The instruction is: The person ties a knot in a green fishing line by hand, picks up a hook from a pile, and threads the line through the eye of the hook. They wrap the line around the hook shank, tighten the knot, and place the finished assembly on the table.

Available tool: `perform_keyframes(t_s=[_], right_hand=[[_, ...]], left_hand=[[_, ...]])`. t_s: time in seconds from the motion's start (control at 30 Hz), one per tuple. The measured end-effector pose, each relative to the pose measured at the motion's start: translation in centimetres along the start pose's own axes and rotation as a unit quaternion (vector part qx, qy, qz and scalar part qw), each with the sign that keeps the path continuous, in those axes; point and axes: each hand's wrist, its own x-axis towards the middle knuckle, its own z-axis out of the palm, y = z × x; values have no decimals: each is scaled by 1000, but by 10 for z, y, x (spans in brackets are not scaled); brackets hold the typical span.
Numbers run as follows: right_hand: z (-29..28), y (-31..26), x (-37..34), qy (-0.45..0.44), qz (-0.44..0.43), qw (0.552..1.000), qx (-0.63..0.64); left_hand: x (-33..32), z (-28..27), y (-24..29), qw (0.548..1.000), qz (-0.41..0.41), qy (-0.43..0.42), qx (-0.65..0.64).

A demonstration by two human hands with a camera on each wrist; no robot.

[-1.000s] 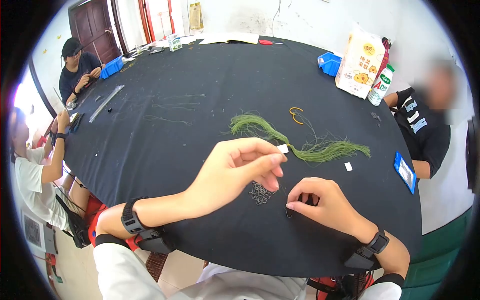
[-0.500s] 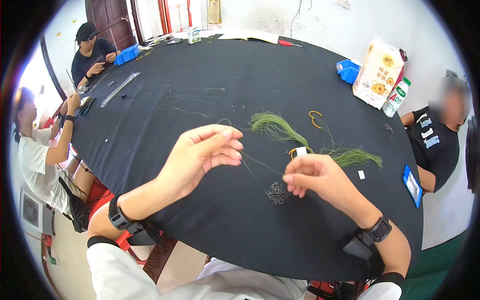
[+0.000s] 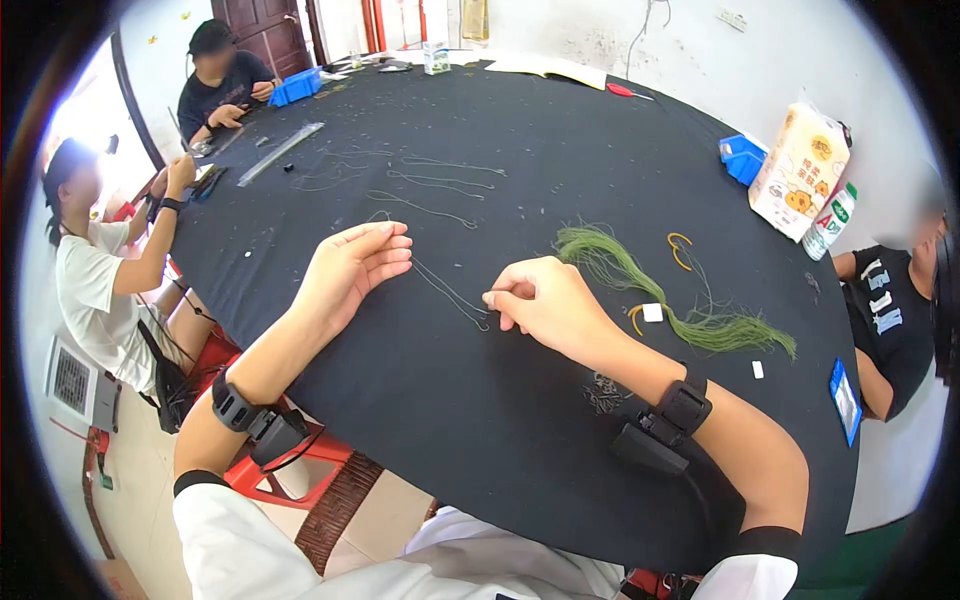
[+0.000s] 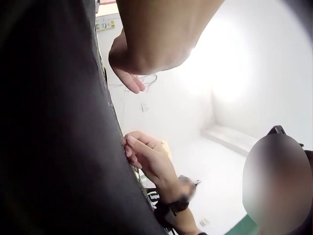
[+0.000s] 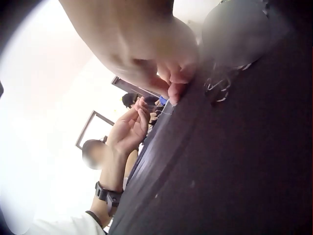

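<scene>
The left hand (image 3: 355,268) pinches a thin thread (image 3: 440,285) between thumb and fingers above the desk (image 3: 430,420). The thread slants down to the right hand (image 3: 550,308), its thumb and index finger together at one strand. Farther right lie small hooks (image 3: 604,394), then a green bundle (image 3: 705,331).

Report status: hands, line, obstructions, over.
Left hand pinching thin line. Right hand at its far end, fingertips together, grip unclear. Nothing seen blocking; dark pile off aside.
</scene>
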Motion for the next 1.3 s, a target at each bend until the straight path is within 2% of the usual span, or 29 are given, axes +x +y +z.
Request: perform_keyframes(t_s=[0.2, 0.3, 0.43, 0.63, 0.8, 1.3], right_hand=[[12, -6, 10, 100, -94, 977, -164], [22, -12, 11, 119, -100, 977, -144], [24, -11, 33, 100, -80, 987, -96], [33, -21, 60, 72, -103, 978, -165], [42, -16, 77, 89, -104, 972, -192], [38, -14, 72, 45, -71, 983, -161]], left_hand=[[35, -35, -5, 996, -20, 63, -55], [44, -40, -5, 993, -24, 88, -69], [48, -42, -6, 992, -30, 95, -76], [46, -36, -3, 993, -36, 98, -48], [48, -39, -6, 993, -27, 102, -48], [47, -42, -5, 993, -37, 103, -48]])
